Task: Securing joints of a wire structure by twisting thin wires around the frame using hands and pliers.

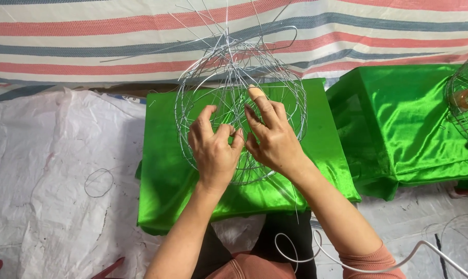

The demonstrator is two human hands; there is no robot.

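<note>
Both hands work at the wire frame (239, 103), a round cage of thin silvery wire over the green satin-covered table (167, 170). The left hand (213, 150) pinches a strand; the right hand (273, 137) grips wires, its taped forefinger pointing to twelve o'clock. The frame looks light, springy and easily bent, so the hoops seem the safest hold. Loose ends bristle at twelve o'clock.

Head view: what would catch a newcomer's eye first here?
A round wire frame at centre, loose wire ends fanning upward, with the left hand and right hand pinching its wires. Under it lies bright green satin cloth; a second wire frame sits at the right edge.
</note>
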